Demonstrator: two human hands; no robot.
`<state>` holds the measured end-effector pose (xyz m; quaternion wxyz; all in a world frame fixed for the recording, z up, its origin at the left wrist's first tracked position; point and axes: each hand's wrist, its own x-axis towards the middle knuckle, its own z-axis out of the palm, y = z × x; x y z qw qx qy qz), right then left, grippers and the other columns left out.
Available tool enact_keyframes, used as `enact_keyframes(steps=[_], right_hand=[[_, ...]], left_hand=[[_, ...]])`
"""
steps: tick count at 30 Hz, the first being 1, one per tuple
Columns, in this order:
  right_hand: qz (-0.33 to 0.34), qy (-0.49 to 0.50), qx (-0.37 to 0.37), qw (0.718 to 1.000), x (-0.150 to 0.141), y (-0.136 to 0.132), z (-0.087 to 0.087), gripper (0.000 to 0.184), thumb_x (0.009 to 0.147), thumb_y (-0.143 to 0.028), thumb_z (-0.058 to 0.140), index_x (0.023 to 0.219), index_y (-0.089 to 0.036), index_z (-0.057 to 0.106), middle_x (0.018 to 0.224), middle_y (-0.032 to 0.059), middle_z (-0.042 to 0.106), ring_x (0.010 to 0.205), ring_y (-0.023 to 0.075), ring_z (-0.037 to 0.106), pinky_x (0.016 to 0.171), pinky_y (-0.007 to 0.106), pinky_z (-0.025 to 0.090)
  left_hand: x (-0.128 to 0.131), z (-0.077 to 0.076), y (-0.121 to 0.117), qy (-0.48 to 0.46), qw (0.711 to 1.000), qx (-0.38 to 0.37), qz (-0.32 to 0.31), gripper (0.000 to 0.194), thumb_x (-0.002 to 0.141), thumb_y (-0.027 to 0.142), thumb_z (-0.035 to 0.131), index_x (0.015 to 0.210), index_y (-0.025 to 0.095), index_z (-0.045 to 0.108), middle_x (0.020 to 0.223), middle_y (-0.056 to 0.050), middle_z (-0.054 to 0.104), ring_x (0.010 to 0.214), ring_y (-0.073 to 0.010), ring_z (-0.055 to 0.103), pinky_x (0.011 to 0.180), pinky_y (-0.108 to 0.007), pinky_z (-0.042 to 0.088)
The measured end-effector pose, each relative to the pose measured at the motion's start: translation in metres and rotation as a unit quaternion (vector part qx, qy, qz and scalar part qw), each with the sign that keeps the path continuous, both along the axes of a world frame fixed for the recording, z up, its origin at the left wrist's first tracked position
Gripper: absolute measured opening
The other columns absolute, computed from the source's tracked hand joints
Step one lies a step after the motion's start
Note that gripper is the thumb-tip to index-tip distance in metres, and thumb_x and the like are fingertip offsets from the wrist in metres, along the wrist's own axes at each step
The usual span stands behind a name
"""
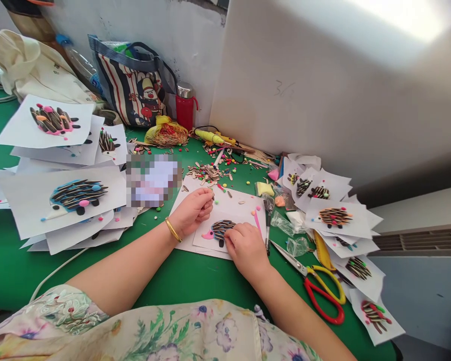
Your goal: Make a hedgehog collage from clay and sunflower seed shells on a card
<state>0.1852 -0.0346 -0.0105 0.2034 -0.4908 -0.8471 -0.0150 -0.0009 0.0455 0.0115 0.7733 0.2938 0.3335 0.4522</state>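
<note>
1 hedgehog card (pixel 210 245) in work: lies flat on a larger white sheet (pixel 184 208), on the green table (pixel 161 286), in front of the person. Card shows 1 hedgehog (pixel 223 229): pink face, dark seed spines, blue showing between them.

Left hand (pixel 193 210): thumb and index pinched shut on what looks like 1 seed (pixel 212 196), other fingers curled in. Held above the sheet, up-left of the card. 1 gold bracelet (pixel 173 229) on that wrist.

Right hand (pixel 246 248): half closed, fingers bent down at the card's right side, by the hedgehog's rear. Can't tell if it grips anything.

On the sheet: a few loose seeds, 1 pink strip (pixel 257 220). 1 black pen (pixel 267 228) along its right edge.

Right of that: 1 pair of scissors (pixel 308 273), 1 red and 1 yellow handle, blades slightly apart. 1 yellow toothed tool (pixel 323 253) just beside. 1 yellow clay piece (pixel 265 189), 1 orange (pixel 280 201), 1 white (pixel 296 220). Far right: fanned cards (pixel 311 211), at least 7 hedgehogs visible.

Beyond the sheet: 1 seed heap (pixel 206 173), too many to count. 1 yellow bag (pixel 167 133), 1 red flask (pixel 185 108), 1 striped bag (pixel 131 85).

Left: 2 card piles, upper (pixel 13 130) and lower (pixel 26 200).
</note>
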Motion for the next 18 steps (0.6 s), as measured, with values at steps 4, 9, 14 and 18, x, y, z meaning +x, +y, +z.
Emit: enact_keyframes(steps=[4, 9, 14, 18], right_hand=[[0.008, 0.062, -0.01, 0.998, 0.004, 0.0, 0.007, 0.011, 0.089, -0.018, 0.059, 0.084, -0.018, 0.069, 0.077, 0.0048, 0.064, 0.077, 0.02, 0.055, 0.072, 0.034, 0.04], [0.002, 0.159, -0.04, 0.987, 0.007, 0.011, 0.027, 0.012, 0.092, -0.02, 0.055, 0.089, -0.021, 0.067, 0.082, 0.0043, 0.066, 0.08, 0.0191, 0.06, 0.078, 0.034, 0.045], [-0.037, 0.252, -0.099, 0.962, -0.009, 0.031, 0.037, 0.012, 0.089, -0.029, 0.061, 0.098, -0.022, 0.063, 0.089, 0.0031, 0.071, 0.08, 0.0182, 0.064, 0.075, 0.032, 0.049], [-0.044, 0.305, -0.103, 0.946, -0.019, 0.042, 0.038, 0.008, 0.088, -0.026, 0.059, 0.09, -0.022, 0.065, 0.085, 0.0013, 0.07, 0.074, 0.0158, 0.062, 0.068, 0.029, 0.049]], left_hand=[[0.0, 0.002, -0.001, 0.002, 1.0, -0.013, -0.004, 0.023, 0.08, 0.028, 0.071, 0.078, 0.019, 0.049, 0.055, 0.009, 0.038, 0.038, -0.0016, 0.025, 0.036, -0.014, 0.014], [0.0, 0.0, -0.004, 0.001, 1.0, -0.01, -0.02, 0.028, 0.078, 0.032, 0.076, 0.078, 0.019, 0.052, 0.05, 0.01, 0.034, 0.037, -0.0022, 0.024, 0.037, -0.014, 0.014], [0.001, -0.001, -0.006, 0.015, 0.999, 0.008, -0.037, 0.03, 0.074, 0.035, 0.081, 0.078, 0.018, 0.056, 0.047, 0.01, 0.033, 0.037, -0.0024, 0.024, 0.037, -0.016, 0.012], [0.0, -0.003, -0.007, 0.034, 0.998, 0.03, -0.052, 0.032, 0.07, 0.037, 0.083, 0.079, 0.017, 0.06, 0.048, 0.009, 0.036, 0.038, -0.0026, 0.026, 0.037, -0.017, 0.014]])
